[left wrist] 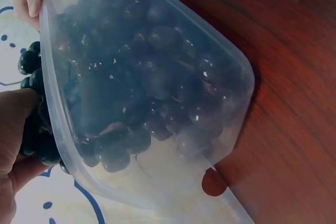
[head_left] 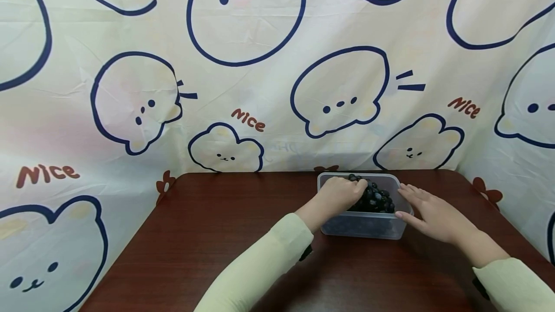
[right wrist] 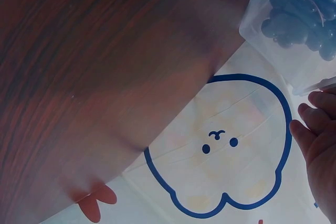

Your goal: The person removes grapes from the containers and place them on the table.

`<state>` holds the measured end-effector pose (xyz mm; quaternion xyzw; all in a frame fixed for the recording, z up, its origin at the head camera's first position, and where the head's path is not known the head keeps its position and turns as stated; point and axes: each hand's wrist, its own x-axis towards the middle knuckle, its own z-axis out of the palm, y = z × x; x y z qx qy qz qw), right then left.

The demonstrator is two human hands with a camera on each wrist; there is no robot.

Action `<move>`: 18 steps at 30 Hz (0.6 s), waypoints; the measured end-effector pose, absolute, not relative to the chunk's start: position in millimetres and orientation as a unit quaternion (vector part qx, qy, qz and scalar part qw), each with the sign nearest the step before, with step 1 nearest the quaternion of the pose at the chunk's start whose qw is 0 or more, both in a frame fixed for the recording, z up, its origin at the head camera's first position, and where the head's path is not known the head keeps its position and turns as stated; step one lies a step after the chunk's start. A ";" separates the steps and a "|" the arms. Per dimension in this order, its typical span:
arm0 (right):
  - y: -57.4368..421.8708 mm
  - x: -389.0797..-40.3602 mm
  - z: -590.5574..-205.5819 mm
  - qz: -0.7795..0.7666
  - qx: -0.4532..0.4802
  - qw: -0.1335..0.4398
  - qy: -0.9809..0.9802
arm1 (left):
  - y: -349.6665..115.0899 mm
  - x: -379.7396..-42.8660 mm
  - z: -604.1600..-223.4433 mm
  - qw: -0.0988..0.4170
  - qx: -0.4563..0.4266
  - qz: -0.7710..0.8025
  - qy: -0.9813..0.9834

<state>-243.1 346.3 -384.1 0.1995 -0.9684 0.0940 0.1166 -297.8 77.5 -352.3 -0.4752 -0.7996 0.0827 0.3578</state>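
Observation:
A clear plastic container stands at the far side of the table, holding dark grapes still on their stems. My left hand reaches over its near left part and grips the bunch at the top, fingers curled. In the left wrist view, thumb and fingers close round dark grapes that rise above the rim. At the container's right side, my right hand lies with straight fingers against the rim. Its fingertips show beside the container edge in the right wrist view.
The dark wooden table extends to the left and in front of the container. Behind and at both sides hangs a pale cloth with cartoon animal outlines. The table's far edge lies close behind the container.

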 end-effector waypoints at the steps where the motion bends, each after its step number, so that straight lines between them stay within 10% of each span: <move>1: 346.2 -243.3 -384.2 0.093 0.199 0.117 -0.969 | 76.9 -297.8 -352.7 0.363 -0.477 0.085 -0.796; 18: 345.3 -241.3 -382.6 0.089 0.198 0.115 -0.969 | 63.7 -301.5 -353.3 0.391 -0.527 0.088 -0.749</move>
